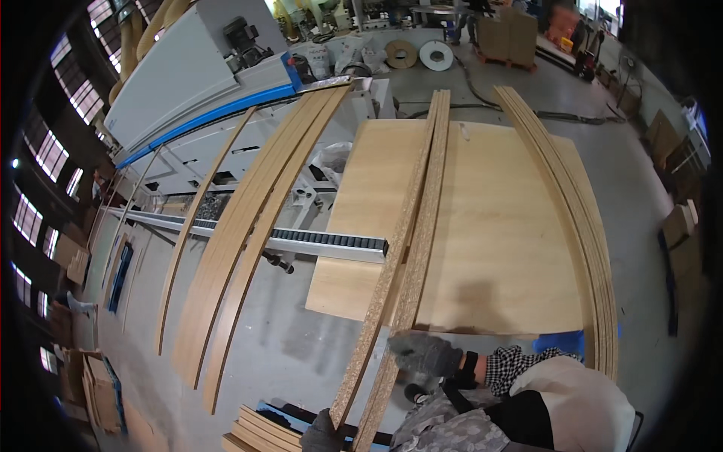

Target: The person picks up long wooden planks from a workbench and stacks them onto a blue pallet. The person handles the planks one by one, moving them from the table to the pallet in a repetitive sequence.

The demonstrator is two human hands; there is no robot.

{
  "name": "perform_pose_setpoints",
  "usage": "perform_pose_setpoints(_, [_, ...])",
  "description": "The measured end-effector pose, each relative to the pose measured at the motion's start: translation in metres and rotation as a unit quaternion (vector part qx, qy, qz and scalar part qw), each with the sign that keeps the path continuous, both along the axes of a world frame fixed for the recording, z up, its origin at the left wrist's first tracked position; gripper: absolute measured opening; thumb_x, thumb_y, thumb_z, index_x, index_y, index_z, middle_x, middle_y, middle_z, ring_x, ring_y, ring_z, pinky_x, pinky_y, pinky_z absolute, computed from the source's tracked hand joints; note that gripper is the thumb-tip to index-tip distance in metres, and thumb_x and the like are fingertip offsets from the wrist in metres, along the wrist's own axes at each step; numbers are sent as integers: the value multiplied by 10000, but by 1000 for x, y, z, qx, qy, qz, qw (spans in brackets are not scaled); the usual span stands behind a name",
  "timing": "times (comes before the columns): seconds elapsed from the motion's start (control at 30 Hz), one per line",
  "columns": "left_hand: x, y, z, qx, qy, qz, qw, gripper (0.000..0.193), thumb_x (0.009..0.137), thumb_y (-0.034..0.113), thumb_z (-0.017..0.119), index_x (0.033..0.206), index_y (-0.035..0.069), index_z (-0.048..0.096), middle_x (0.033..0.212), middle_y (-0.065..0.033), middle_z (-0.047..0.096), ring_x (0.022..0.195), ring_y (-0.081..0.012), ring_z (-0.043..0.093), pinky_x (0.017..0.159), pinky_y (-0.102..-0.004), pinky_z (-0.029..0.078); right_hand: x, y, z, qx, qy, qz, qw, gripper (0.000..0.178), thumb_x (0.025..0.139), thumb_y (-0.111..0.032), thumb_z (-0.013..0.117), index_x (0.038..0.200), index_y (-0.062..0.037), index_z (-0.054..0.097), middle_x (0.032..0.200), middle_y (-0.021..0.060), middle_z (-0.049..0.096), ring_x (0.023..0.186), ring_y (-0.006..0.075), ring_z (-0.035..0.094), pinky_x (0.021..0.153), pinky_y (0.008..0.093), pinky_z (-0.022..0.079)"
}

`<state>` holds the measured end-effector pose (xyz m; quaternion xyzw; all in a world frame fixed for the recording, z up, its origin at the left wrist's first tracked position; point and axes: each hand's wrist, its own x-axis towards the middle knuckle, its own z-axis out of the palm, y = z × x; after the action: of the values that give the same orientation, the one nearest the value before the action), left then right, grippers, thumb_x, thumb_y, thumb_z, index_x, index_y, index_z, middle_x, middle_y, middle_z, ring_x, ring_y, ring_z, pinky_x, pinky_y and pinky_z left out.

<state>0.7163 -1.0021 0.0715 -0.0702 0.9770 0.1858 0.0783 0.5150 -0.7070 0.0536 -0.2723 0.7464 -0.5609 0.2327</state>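
Observation:
Two long particleboard strips (407, 295) stand on edge side by side, running from near my body to the far side of a large wood-coloured panel (512, 226). My left hand (322, 432), in a dark grey glove, closes on the near end of the left strip. Further along, my right hand (425, 354), gloved in grey, is closed over the right strip; its fingertips are partly hidden. At the panel's right side lies a bundle of similar strips (595, 279), out of reach of both hands.
To the left, several wood-faced strips (248, 226) rest across a roller rail (331, 242) beside a white and blue machine (203, 83). More strips (260, 433) are stacked by my left hand. Cardboard boxes (508, 38) stand at the back, and a hose (474, 87) crosses the floor.

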Motion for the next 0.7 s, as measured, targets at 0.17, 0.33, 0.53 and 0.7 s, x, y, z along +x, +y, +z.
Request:
perform_pose_setpoints(0.17, [-20, 35, 19, 120, -102, 52, 986, 412, 844, 282, 637, 1175, 82, 493, 882, -222, 641, 804, -413, 609, 663, -484, 481, -48, -12, 24, 203, 336, 4, 920, 634, 845, -463, 575, 1333, -78, 453, 1318, 146, 495, 1272, 304, 405, 1126, 427, 228])
perform_pose_setpoints(0.33, [27, 16, -43, 169, -36, 24, 985, 461, 838, 300, 654, 1205, 56, 519, 1018, -192, 622, 938, -359, 618, 805, -421, 496, -68, -52, -11, 213, 453, 151, 852, 538, 796, -481, 592, 1152, -79, 618, 1177, 116, 589, 1188, 283, 482, 1127, 465, 218])
perform_pose_setpoints(0.53, [129, 10, -72, 315, 62, 430, 844, 457, 855, 299, 643, 1208, 34, 523, 1106, -127, 605, 1018, -240, 594, 826, -365, 486, -73, -63, -35, 206, 458, 173, 847, 451, 750, -488, 613, 954, -86, 628, 913, 113, 607, 953, 290, 550, 1076, 482, 268])
perform_pose_setpoints(0.7, [135, 65, -81, 411, 125, 565, 704, 364, 937, 252, 503, 1236, 47, 472, 1137, -130, 571, 960, -249, 606, 799, -356, 512, -57, -74, -24, 176, 482, 160, 843, 641, 694, -319, 717, 1245, -76, 498, 1162, 142, 568, 1117, 335, 517, 1050, 531, 298])
